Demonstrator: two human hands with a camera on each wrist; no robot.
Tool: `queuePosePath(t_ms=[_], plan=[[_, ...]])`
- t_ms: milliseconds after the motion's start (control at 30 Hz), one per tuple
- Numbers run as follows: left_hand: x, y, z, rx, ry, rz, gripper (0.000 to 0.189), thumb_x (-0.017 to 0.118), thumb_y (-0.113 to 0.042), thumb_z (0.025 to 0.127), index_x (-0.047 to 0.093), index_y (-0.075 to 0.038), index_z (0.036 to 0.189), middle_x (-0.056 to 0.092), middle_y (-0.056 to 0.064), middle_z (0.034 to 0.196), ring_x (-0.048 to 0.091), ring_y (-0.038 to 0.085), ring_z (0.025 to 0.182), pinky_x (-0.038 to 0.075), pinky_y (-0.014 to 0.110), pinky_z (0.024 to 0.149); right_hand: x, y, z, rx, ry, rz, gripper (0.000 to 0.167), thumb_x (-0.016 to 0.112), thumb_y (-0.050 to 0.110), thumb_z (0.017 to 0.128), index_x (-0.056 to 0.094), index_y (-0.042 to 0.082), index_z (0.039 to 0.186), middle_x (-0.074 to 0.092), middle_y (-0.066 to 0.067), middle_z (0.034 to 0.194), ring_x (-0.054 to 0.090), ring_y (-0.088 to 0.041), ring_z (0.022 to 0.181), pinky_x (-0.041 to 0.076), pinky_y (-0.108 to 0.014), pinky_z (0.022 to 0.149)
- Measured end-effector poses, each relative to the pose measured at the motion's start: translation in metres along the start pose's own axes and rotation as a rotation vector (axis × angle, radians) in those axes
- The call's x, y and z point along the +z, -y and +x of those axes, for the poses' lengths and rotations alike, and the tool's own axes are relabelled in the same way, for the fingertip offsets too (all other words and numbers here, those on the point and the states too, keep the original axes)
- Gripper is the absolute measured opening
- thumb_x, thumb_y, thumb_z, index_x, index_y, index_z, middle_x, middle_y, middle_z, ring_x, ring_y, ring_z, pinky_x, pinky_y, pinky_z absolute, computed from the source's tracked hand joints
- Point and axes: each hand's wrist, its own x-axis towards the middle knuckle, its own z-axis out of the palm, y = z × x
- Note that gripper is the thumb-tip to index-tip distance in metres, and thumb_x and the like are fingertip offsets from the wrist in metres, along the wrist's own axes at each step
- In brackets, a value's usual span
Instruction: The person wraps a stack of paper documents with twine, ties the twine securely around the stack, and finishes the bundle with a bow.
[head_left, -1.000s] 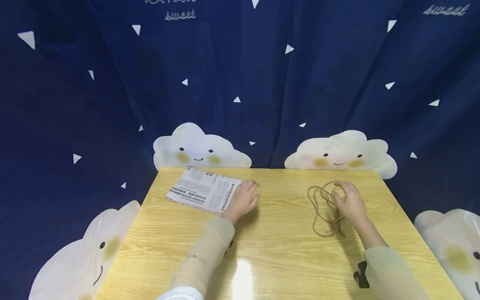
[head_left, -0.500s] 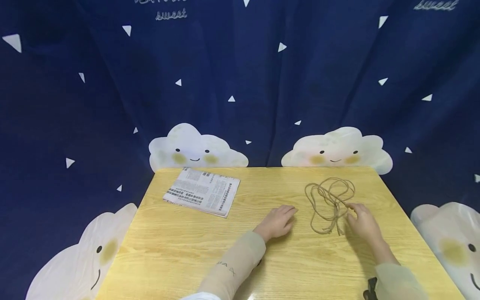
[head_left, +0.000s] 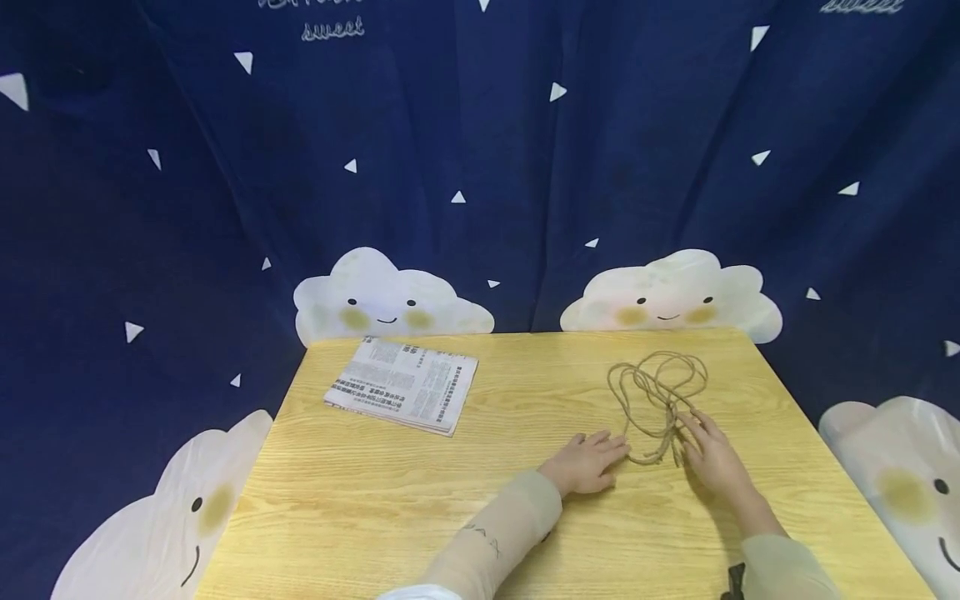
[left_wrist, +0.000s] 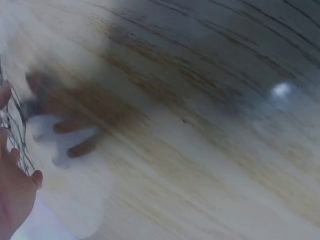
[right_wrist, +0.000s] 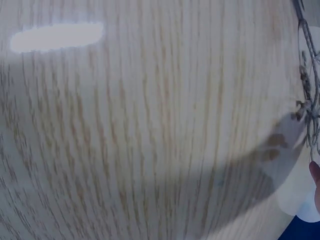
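Observation:
A thin brown twine (head_left: pixel 670 410) lies in loose loops on the right half of the wooden table. My left hand (head_left: pixel 587 463) is held low just left of the loops, fingers stretched out, its tips at the lower left loop; whether they touch it I cannot tell. On the other side my right hand (head_left: pixel 716 462) has its fingertips at the right edge of the bundle, fingers extended. In the left wrist view part of the left hand (left_wrist: pixel 17 190) shows beside the twine (left_wrist: pixel 21 117). Only a fingertip of the right hand enters the right wrist view, below the twine (right_wrist: pixel 311 107).
A folded newspaper (head_left: pixel 405 385) lies flat at the back left of the wooden table (head_left: pixel 360 517). Behind the table's far edge hangs a dark blue curtain (head_left: pixel 420 117) with white clouds and triangles. Glare and hand shadows show on the tabletop.
My left hand has moved right from beside the newspaper to the twine's left side. My right hand has drawn back from the top of the loops to their lower right edge, uncovering the twine.

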Motion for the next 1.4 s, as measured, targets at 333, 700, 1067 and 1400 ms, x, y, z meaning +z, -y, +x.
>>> queuePosePath(t_ms=[333,700,1067,1400], plan=[[0.011,-0.01,0.01,-0.039,0.073,0.071,0.055,0.039,-0.05,0.093,0.024,-0.034,0.143,0.021,-0.018,0.148,0.017,0.003,0.136,0.018,0.032,0.112,0.015,0.005,0.005,-0.047,0.055,-0.174,0.047,0.05,0.002,0.089,0.04,-0.001,0.134,0.03,-0.029,0.138,0.034,-0.052,0.118,0.036,-0.065,0.088],[0.019,0.002,0.003,-0.122,-0.097,0.145,0.027,0.041,-0.035,0.097,0.049,-0.027,0.122,0.045,-0.014,0.127,0.039,0.004,0.12,0.029,0.024,0.106,0.026,0.009,0.003,-0.069,-0.023,-0.18,0.02,0.057,0.005,0.087,0.057,-0.003,0.106,0.055,-0.018,0.099,0.054,-0.036,0.089,0.049,-0.051,0.074],[0.021,0.04,-0.015,-0.065,-0.214,0.197,0.024,0.044,-0.039,0.094,0.065,-0.026,0.094,0.06,-0.015,0.107,0.047,0.004,0.11,0.015,0.04,0.112,0.03,0.016,0.008,-0.117,-0.05,-0.245,0.01,0.063,0.007,0.084,0.058,0.005,0.092,0.054,-0.009,0.086,0.053,-0.028,0.079,0.048,-0.044,0.063],[0.024,0.09,-0.051,0.028,-0.36,0.12,0.026,0.047,-0.032,0.095,0.057,-0.018,0.076,0.06,-0.009,0.068,0.056,0.004,0.061,0.049,0.023,0.069,0.032,0.007,0.004,-0.151,-0.132,-0.257,0.011,0.066,0.004,0.081,0.059,0.003,0.089,0.057,-0.011,0.086,0.057,-0.029,0.076,0.052,-0.042,0.063]])
